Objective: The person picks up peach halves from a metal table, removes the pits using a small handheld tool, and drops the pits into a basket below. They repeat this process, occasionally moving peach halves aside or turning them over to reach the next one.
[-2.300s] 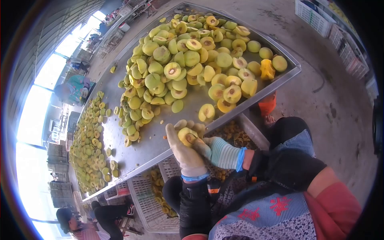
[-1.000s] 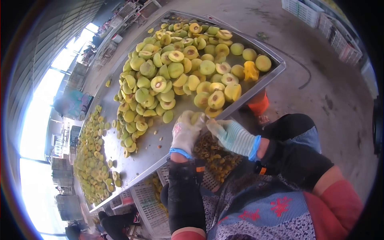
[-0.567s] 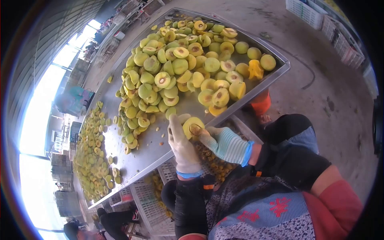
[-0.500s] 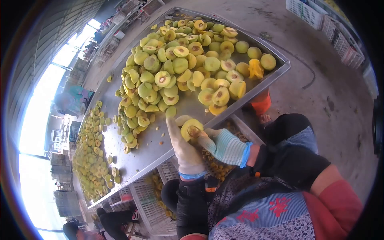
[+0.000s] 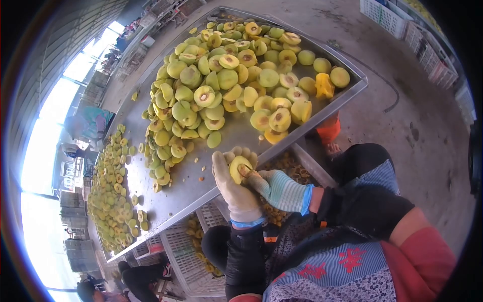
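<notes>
A halved yellow-green fruit (image 5: 236,170) lies in the palm of my left hand (image 5: 235,189), which wears a cream glove, its fingers curled around the fruit. My right hand (image 5: 282,189), in a striped light-blue glove, presses its closed fingertips at the brown hollow of that fruit; whether they grip a pit or a small tool is too hidden to tell. Both hands are over the near edge of a metal table (image 5: 201,171). Beyond them a large heap of halved green fruit (image 5: 201,95) covers much of the metal top.
A second fruit pile (image 5: 108,196) spreads along the table's left side. Below the edge stand a white crate (image 5: 183,261) and a container of brown pieces (image 5: 289,168). Other people sit at lower left and upper left. More crates (image 5: 385,17) are at upper right.
The fingers of my left hand have curled up behind the fruit, and the fruit has turned more edge-on. My right hand has shifted slightly down, still at the hollow.
</notes>
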Tool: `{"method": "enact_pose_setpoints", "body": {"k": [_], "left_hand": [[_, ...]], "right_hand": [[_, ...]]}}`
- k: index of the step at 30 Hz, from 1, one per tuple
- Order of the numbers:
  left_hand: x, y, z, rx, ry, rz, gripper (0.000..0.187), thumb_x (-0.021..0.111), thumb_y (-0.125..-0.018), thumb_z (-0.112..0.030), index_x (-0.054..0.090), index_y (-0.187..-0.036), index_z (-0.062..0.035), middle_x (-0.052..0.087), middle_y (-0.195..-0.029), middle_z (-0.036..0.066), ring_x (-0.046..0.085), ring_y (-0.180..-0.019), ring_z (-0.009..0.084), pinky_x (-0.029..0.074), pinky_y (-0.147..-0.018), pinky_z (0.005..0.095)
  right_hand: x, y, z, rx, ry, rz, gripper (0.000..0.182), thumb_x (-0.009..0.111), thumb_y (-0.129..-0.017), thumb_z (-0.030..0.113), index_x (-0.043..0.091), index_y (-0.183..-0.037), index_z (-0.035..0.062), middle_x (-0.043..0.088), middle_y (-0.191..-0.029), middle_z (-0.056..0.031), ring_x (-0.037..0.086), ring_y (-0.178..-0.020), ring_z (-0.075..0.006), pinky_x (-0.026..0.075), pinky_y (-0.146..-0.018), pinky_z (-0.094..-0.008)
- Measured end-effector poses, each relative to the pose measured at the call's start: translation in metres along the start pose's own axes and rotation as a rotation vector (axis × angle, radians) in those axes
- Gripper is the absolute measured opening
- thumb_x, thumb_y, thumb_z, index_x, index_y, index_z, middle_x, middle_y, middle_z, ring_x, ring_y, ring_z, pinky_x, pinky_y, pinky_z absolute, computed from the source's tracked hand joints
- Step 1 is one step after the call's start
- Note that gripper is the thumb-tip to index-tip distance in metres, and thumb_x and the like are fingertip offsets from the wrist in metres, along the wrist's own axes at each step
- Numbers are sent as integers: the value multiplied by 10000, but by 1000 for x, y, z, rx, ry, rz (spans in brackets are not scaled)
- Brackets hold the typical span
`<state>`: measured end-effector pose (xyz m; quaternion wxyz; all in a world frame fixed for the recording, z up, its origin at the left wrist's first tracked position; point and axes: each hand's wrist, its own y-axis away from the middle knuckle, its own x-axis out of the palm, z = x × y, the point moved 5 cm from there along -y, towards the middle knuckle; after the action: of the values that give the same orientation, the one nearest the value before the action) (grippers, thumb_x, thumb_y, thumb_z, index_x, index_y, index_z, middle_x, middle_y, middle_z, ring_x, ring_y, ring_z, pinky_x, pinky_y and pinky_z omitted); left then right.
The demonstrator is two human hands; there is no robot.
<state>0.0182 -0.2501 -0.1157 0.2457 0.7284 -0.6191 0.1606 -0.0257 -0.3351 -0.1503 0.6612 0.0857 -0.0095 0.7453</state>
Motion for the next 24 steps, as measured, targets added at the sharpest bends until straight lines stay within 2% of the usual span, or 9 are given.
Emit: {"method": "enact_pose_setpoints", "body": {"k": [3, 6, 9, 12, 15, 18, 21, 24], "left_hand": [[0, 1, -2, -16, -33, 19, 347, 588, -996, -431, 541, -929, -94, 611, -954, 79, 621, -862, 235, 543, -777, 395], [-3, 1, -2, -36, -118, 86, 353, 578, -999, -427, 540, -911, -87, 606, -914, 90, 622, -824, 239, 551, -740, 387], [2, 4, -8, -38, -155, 192, 389, 547, -1009, -433, 548, -908, -57, 612, -834, 109, 626, -750, 247, 550, -669, 372], [2, -4, -13, -39, -400, 309, 477, 464, -1032, -433, 579, -902, 12, 649, -743, 163, 619, -661, 243, 524, -656, 335], [5, -5, -12, -138, -545, 342, 488, 479, -1023, -436, 604, -897, 19, 658, -743, 169, 614, -642, 239, 512, -625, 341], [2, -4, -13, -173, -457, 458, 457, 512, -1013, -436, 611, -919, 0, 643, -734, 137, 612, -640, 246, 503, -597, 361], [2, 4, -8, -317, -3, 371, 441, 524, -1008, -453, 607, -940, -25, 608, -713, 95, 609, -635, 254, 493, -578, 369], [6, 11, -13, -266, 43, 152, 375, 520, -1016, -437, 615, -937, -84, 545, -664, 38, 574, -557, 237, 476, -506, 348]], "right_hand": [[3, -1, -9, 92, -18, 76, 509, 455, -1059, 408, 696, -1026, -39, 714, -885, -199, 655, -826, -289, 505, -806, -389], [6, 2, -14, 29, -1, 50, 553, 424, -1059, 449, 700, -938, -15, 689, -807, -163, 629, -668, -255, 509, -671, -359], [6, 8, -20, 267, -152, 244, 585, 408, -1035, 541, 670, -893, 38, 622, -720, -103, 540, -493, -200, 446, -490, -330], [-6, 20, 10, 531, -66, 311, 611, 405, -992, 644, 628, -896, 84, 522, -636, -36, 439, -400, -144, 334, -375, -292], [-12, 21, 10, 562, 29, 306, 613, 419, -963, 694, 589, -887, 109, 449, -587, 13, 400, -400, -108, 300, -358, -280], [-6, 36, 9, 725, -429, 566, 558, 469, -973, 662, 545, -805, 135, 394, -555, 75, 303, -378, -42, 221, -347, -230], [1, 34, 10, 697, -662, 753, 552, 495, -953, 680, 532, -805, 150, 349, -545, 84, 275, -382, -30, 200, -344, -224], [-1, 33, 11, 699, -439, 638, 550, 508, -953, 670, 530, -808, 139, 340, -540, 84, 259, -383, -34, 185, -341, -232]]}}
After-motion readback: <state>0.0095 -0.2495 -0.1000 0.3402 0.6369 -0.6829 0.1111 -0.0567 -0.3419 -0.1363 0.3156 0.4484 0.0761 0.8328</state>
